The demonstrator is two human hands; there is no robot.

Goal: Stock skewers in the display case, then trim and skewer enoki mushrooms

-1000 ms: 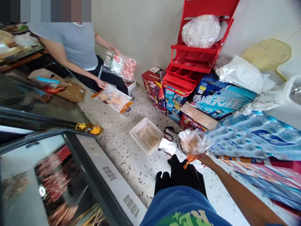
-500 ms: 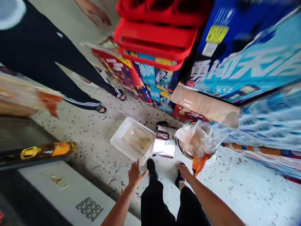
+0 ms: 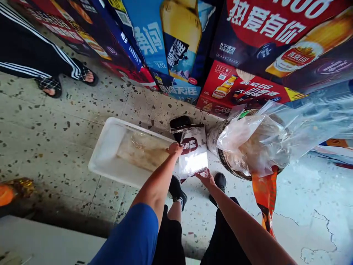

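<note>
I am bent over a speckled floor. My left hand (image 3: 174, 148) reaches to the far right rim of a white plastic tub (image 3: 107, 154) that holds a pale, brownish mass; its fingers curl at the rim beside a silver foil pouch (image 3: 193, 154). My right hand (image 3: 205, 178) is open, fingers spread, just under the pouch's lower edge. To the right a metal bowl (image 3: 220, 156) stands on the floor with a clear plastic bag (image 3: 264, 138) of pale food lying in it, an orange strip (image 3: 264, 198) hanging from the bag.
Stacked printed drink cartons (image 3: 176, 48) and a red carton (image 3: 242, 92) wall off the far side. Another person's sandalled feet (image 3: 66, 79) stand at the upper left. An orange-capped bottle (image 3: 13, 189) lies at the left edge, beside a white cabinet top (image 3: 41, 239).
The view has dropped close to the floor. My left hand has come forward to the tub's rim. My right hand has let go of the bag and moved left to the foil pouch.
</note>
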